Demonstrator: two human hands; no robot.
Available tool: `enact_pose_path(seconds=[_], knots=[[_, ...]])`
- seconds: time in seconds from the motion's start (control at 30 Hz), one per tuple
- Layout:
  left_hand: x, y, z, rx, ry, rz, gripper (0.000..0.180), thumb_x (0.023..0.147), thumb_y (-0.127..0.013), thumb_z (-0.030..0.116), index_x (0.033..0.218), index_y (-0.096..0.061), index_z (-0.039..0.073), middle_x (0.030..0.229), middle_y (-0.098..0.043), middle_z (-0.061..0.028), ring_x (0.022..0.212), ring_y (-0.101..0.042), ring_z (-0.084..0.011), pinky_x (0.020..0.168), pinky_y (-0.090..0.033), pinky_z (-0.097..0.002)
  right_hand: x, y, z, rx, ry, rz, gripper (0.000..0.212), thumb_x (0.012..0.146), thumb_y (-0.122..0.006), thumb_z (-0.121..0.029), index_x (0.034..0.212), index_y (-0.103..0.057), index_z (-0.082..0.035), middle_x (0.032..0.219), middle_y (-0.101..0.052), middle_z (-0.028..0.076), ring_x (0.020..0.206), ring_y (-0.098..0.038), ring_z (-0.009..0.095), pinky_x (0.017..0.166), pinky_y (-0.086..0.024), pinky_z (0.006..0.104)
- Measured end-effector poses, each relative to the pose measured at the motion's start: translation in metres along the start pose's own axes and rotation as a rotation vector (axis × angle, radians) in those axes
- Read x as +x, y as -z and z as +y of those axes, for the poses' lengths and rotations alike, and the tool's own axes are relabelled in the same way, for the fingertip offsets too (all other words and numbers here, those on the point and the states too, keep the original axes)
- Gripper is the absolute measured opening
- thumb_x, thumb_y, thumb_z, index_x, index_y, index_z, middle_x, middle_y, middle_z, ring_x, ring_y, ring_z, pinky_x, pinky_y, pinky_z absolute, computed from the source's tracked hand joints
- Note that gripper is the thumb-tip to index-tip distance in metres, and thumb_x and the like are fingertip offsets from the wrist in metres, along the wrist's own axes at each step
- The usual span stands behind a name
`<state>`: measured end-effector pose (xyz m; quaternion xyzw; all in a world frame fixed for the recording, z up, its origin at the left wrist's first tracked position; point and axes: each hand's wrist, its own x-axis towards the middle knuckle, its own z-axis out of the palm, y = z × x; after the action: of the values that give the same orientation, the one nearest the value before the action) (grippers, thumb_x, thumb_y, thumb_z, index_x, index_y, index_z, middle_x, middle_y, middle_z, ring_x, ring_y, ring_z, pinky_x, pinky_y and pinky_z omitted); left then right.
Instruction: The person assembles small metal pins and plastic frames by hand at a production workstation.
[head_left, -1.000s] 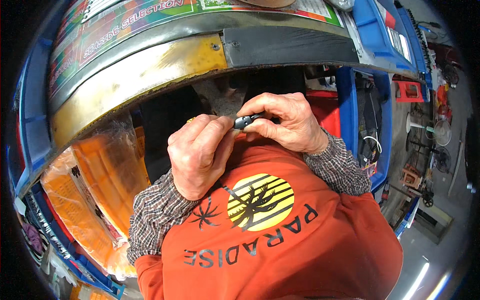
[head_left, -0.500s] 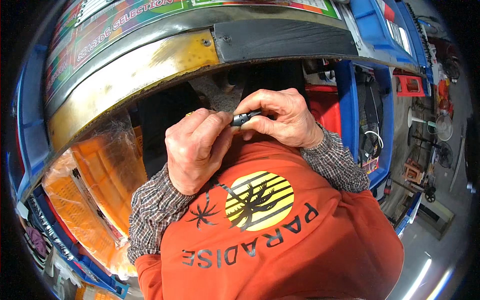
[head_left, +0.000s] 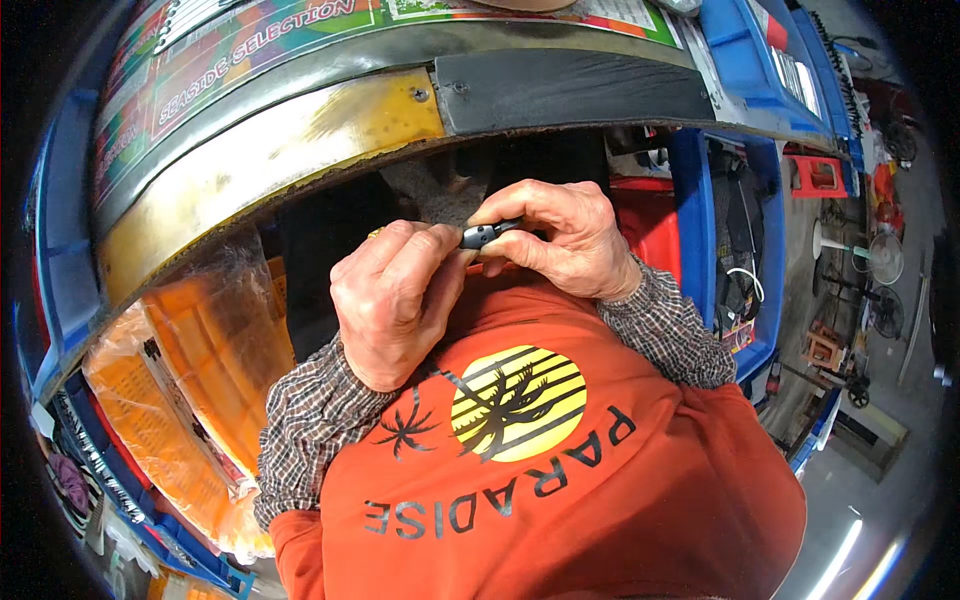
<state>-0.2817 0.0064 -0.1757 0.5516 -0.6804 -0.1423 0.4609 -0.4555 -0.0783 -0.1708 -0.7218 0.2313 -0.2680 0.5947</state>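
Between my two hands, over the lap and below the bench edge, is a small dark grey and black cylindrical piece (head_left: 478,236) with small dark holes on its side. My left hand (head_left: 395,295) pinches its left end between thumb and fingers. On its right end, my right hand (head_left: 560,238) closes thumb and forefinger. The two hands nearly meet, and most of both ends is covered by fingertips. What kind of part it is, I cannot make out.
A workbench edge with a worn yellow strip (head_left: 290,130) and a black strip (head_left: 570,90) curves ahead. Orange crates under clear plastic (head_left: 215,360) stand at left. At right are a blue bin (head_left: 697,220), a red container (head_left: 648,230) and a red stool (head_left: 817,176). Fans (head_left: 886,258) stand farther off.
The view has shifted very slightly. Both hands keep their grip on the small piece, which stays in nearly the same place.
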Motion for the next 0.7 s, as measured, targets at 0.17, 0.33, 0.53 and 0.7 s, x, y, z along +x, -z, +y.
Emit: enact_pose_path(seconds=[0.17,0.33,0.53,0.7], knots=[[0.004,0.002,-0.001,0.016,0.005,-0.012,0.021,0.064,-0.071,-0.001,0.082,-0.060,0.003,0.069,-0.056,-0.0083,0.058,-0.056,-0.0234,0.051,-0.046,-0.0310,0.004,-0.001,0.000,0.078,0.007,0.009,0.014,0.085,-0.062,-0.004,0.096,-0.061,0.003,0.082,-0.064,0.008,0.068,-0.064,0.012,0.057,-0.052,0.0224],[0.012,0.006,0.002,0.019,-0.027,0.026,0.022,0.065,-0.071,-0.001,0.083,-0.059,0.003,0.071,-0.057,-0.0081,0.058,-0.056,-0.0233,0.051,-0.046,-0.0312,0.012,0.005,-0.011,-0.100,0.035,-0.002,0.018,0.081,-0.066,-0.007,0.096,-0.061,0.002,0.080,-0.064,0.008,0.069,-0.064,0.012,0.059,-0.051,0.0236],[0.027,0.023,0.006,0.081,-0.075,0.034,0.023,0.064,-0.071,0.000,0.083,-0.059,0.003,0.072,-0.058,-0.0085,0.061,-0.058,-0.0237,0.053,-0.046,-0.0312,0.029,0.028,-0.044,-0.384,0.158,0.095,0.021,0.077,-0.068,0.000,0.097,-0.064,0.002,0.084,-0.064,0.009,0.073,-0.064,0.013,0.065,-0.051,0.0232],[0.037,0.033,0.009,0.116,-0.054,0.074,0.023,0.064,-0.071,-0.001,0.084,-0.060,0.003,0.070,-0.056,-0.0087,0.059,-0.057,-0.0245,0.052,-0.046,-0.0320,0.053,0.047,-0.058,-0.740,0.271,0.347,0.019,0.077,-0.068,0.000,0.095,-0.064,0.001,0.082,-0.064,0.005,0.070,-0.060,0.010,0.061,-0.047,0.0218]])
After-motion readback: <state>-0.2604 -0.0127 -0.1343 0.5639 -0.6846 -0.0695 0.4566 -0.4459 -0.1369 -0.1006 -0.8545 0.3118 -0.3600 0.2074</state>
